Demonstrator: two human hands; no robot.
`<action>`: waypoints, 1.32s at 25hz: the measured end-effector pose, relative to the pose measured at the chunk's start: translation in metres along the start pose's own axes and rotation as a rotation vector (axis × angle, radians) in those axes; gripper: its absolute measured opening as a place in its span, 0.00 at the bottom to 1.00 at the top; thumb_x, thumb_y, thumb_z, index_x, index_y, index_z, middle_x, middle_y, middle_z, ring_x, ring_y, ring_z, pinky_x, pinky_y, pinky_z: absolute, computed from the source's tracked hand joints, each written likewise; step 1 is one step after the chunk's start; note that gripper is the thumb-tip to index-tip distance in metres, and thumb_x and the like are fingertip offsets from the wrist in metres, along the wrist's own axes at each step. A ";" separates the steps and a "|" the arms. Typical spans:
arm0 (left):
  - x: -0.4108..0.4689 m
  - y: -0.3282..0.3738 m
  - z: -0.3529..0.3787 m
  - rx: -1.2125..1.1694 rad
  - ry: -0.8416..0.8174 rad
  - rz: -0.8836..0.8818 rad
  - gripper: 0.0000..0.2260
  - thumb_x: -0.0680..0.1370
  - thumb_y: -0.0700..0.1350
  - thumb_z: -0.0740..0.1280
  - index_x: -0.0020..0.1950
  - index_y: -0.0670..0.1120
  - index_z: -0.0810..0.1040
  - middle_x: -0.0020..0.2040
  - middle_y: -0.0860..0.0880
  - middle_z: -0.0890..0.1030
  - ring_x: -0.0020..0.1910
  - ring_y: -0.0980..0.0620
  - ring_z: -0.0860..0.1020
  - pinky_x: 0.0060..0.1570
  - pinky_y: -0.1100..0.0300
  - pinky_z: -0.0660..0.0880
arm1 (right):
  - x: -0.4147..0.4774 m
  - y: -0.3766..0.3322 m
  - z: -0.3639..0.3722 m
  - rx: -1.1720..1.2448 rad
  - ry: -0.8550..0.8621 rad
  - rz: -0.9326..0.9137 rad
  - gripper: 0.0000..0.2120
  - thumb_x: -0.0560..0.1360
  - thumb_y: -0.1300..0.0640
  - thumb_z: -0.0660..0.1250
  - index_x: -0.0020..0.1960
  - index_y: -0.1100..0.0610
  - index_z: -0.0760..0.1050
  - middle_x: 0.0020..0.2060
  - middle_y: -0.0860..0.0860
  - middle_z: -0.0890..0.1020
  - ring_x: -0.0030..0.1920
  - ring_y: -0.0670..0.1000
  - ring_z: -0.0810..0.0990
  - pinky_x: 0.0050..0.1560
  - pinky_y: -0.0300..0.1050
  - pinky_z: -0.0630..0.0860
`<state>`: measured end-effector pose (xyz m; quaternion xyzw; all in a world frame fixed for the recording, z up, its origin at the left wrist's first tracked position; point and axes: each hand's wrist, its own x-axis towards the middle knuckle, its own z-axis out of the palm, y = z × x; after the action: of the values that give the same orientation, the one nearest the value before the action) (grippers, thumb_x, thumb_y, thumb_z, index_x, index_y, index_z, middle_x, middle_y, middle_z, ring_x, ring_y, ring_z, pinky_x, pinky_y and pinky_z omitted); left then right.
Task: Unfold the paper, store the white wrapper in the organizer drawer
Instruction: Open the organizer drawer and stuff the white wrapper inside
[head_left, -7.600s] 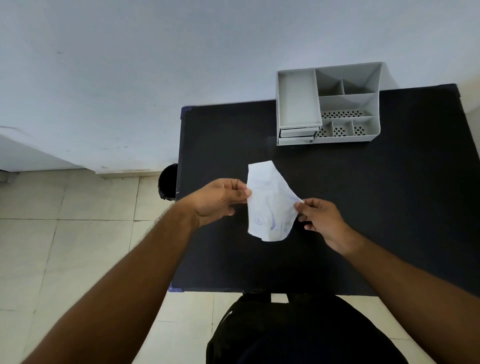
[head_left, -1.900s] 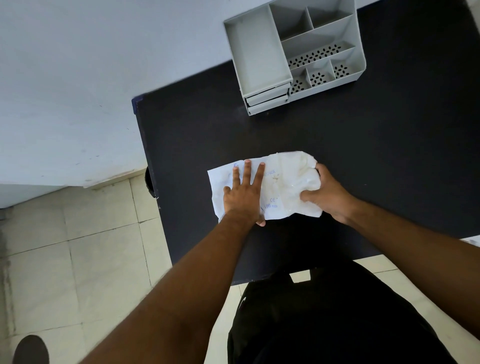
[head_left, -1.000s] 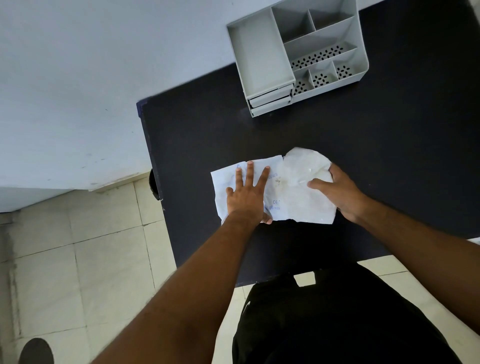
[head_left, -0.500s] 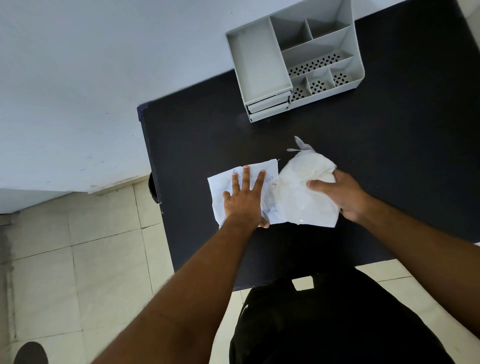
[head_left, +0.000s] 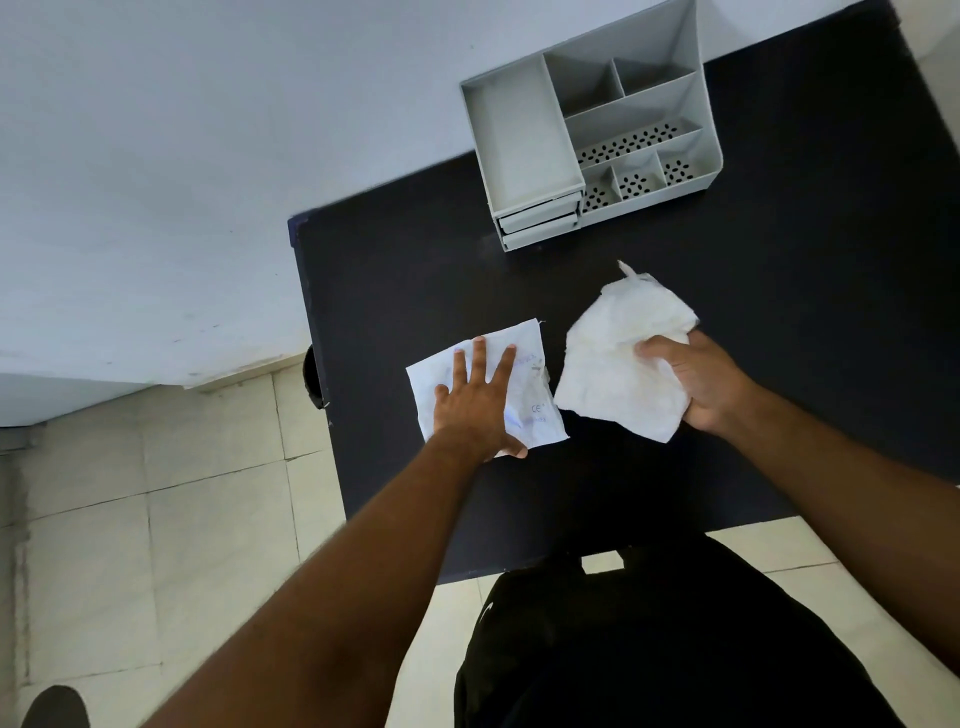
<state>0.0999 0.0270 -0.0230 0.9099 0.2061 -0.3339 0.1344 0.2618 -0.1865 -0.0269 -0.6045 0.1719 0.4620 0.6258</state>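
Observation:
A printed paper sheet (head_left: 540, 395) with faint blue marks lies flat on the black table (head_left: 395, 270). My left hand (head_left: 475, 400) presses down on it, fingers spread. To its right, my right hand (head_left: 696, 384) grips a crumpled white wrapper (head_left: 618, 364) by its right edge, held just off the paper with a small gap between the two. The grey desk organizer (head_left: 592, 135) stands at the table's far side, its two small drawers (head_left: 540, 223) shut at the front left.
The table's left edge (head_left: 311, 332) borders a tiled floor (head_left: 156, 493), and a white wall (head_left: 208, 156) runs behind. My dark-clothed lap (head_left: 649, 649) is below the near table edge. Bare tabletop lies between my hands and the organizer.
My right hand has pulled the white wrapper off the paper and to the right; the two are now apart. My left hand still pins the paper flat.

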 end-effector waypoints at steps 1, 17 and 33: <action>-0.001 0.000 -0.001 -0.046 0.003 0.029 0.63 0.62 0.64 0.80 0.81 0.58 0.36 0.82 0.46 0.34 0.81 0.40 0.38 0.73 0.33 0.55 | -0.002 -0.003 0.000 0.009 -0.016 -0.016 0.21 0.74 0.64 0.70 0.67 0.56 0.77 0.59 0.56 0.84 0.59 0.57 0.84 0.56 0.56 0.80; -0.031 0.048 -0.086 -1.530 -0.238 0.177 0.24 0.69 0.42 0.80 0.64 0.46 0.80 0.60 0.43 0.84 0.60 0.41 0.82 0.61 0.38 0.77 | -0.084 -0.059 0.025 -0.106 -0.237 -0.201 0.24 0.73 0.66 0.73 0.67 0.57 0.75 0.58 0.57 0.85 0.57 0.59 0.85 0.52 0.54 0.83; -0.090 0.001 -0.082 -1.738 -0.471 0.201 0.28 0.75 0.50 0.74 0.73 0.43 0.74 0.69 0.39 0.77 0.69 0.39 0.76 0.67 0.39 0.72 | -0.125 -0.065 0.080 -0.708 -0.336 -0.408 0.25 0.68 0.59 0.80 0.60 0.39 0.81 0.61 0.41 0.78 0.59 0.47 0.80 0.58 0.46 0.80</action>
<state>0.0831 0.0318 0.0972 0.4094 0.2724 -0.2248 0.8412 0.2211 -0.1498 0.1251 -0.7196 -0.2241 0.4513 0.4778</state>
